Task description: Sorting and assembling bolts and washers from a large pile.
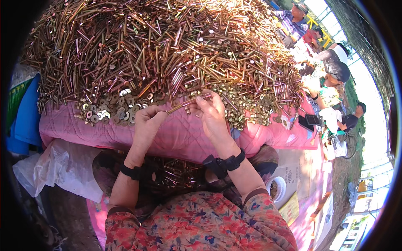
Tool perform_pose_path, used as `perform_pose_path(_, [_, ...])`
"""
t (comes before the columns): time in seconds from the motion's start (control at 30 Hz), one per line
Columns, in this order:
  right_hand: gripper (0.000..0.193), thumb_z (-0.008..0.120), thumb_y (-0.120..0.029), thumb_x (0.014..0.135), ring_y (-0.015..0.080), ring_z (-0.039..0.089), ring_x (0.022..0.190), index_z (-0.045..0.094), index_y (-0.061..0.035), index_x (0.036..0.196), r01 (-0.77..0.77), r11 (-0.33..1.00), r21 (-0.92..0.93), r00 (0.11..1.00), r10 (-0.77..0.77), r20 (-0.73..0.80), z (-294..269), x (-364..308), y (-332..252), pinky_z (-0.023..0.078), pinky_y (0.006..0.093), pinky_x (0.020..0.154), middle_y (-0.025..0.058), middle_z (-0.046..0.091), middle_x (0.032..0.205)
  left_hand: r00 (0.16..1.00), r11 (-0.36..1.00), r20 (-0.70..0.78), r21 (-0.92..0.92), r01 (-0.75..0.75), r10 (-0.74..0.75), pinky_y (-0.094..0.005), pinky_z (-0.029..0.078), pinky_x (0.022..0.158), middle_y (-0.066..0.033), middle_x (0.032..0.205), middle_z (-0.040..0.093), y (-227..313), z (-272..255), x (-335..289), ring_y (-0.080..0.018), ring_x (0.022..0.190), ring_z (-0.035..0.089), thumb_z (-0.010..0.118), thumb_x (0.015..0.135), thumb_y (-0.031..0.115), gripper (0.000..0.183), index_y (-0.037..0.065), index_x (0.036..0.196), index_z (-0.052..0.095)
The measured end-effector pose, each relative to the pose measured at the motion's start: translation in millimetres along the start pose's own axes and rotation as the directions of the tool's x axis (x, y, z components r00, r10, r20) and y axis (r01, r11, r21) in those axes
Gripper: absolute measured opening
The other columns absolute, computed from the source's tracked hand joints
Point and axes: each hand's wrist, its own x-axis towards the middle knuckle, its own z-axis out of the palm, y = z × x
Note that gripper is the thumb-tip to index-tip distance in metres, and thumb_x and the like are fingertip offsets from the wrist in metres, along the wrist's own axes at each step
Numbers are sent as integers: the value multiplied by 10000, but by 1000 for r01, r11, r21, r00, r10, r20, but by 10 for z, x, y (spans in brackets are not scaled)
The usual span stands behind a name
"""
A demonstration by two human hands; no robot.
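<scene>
A long brass-coloured anchor bolt [184, 105] slants between my two hands, above the near edge of the pile. My left hand [147, 125] is closed, thumb and fingers pinching its lower left end. Around the upper right end, the fingers of my right hand [212, 115] are curled. Whether a nut or washer sits within my left fingers is hidden. Flat round washers [112, 109] lie loose beside my left hand. Small brass-coloured nuts [240, 109] are heaped to the right of my right hand.
A big heap of metal rods and tubes [138, 50] covers the table beyond my hands. Pink quilted cloth [88, 127] drapes its near edge. More rods lie between my legs. A white bucket [278, 189] stands at lower right. Several people [293, 25] sit along the right side.
</scene>
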Motion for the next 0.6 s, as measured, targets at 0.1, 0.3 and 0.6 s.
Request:
perform_pose_path(0.1, [417, 566, -58, 880, 122, 598, 728, 376, -11, 1249, 93, 956, -278, 991, -115, -62, 116, -95, -59, 513, 252, 648, 80, 596, 896, 994, 991, -19, 80, -105, 107, -163, 407, 576, 42, 700, 574, -2, 93, -4, -23, 596, 491, 581, 798, 60, 123, -1, 901, 607])
perform_pose_path(0.3, [413, 592, -63, 865, 152, 618, 748, 411, 10, 1228, 97, 991, -91, 993, -103, -56, 65, -78, 0, 518, 270, 690, 96, 618, 892, 986, 936, -151, -351, 17, -75, -200, 440, 639, -4, 867, 584, 1, 229, 69, -59, 746, 528, 498, 889, 203, 228, 40, 1012, 600])
perform_pose_path(0.6, [202, 576, -89, 866, 244, 639, 777, 568, 13, 1041, 312, 584, -750, 937, -322, 138, 76, -200, 26, 510, 301, 679, 155, 606, 974, 975, 889, 40, -403, 218, -221, -143, 310, 424, 33, 685, 592, -34, 328, 119, -28, 508, 471, 660, 851, 249, 216, 40, 906, 661])
